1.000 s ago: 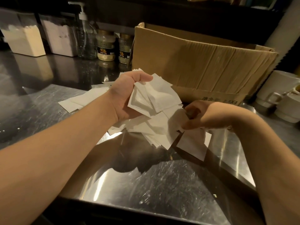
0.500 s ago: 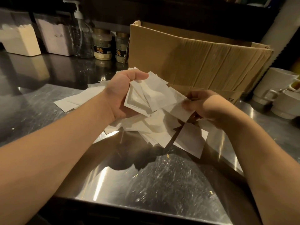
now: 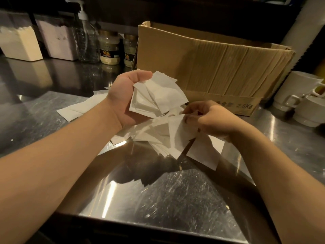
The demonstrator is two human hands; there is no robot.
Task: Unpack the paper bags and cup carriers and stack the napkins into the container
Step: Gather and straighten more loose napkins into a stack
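1. The steel counter [image 3: 175, 199] fills the view, scratched and shiny under the lamp.
2. The cardboard box [image 3: 211, 64] stands open at the back, just behind both hands.
3. Loose napkins [image 3: 154, 132] lie scattered on the counter in front of the box, some trailing off to the left.
4. White cups [image 3: 306, 106] stand stacked at the far right; a pump bottle [image 3: 86, 39] and two jars [image 3: 109, 48] line the back left, beside two tubs [image 3: 19, 43].
5. The left hand [image 3: 123, 99] is raised above the pile, thumb and fingers clamped on a fanned bunch of napkins [image 3: 158, 95].
6. The right hand [image 3: 209, 120], fingers curled, pinches one napkin [image 3: 179, 136] at the pile's right edge.
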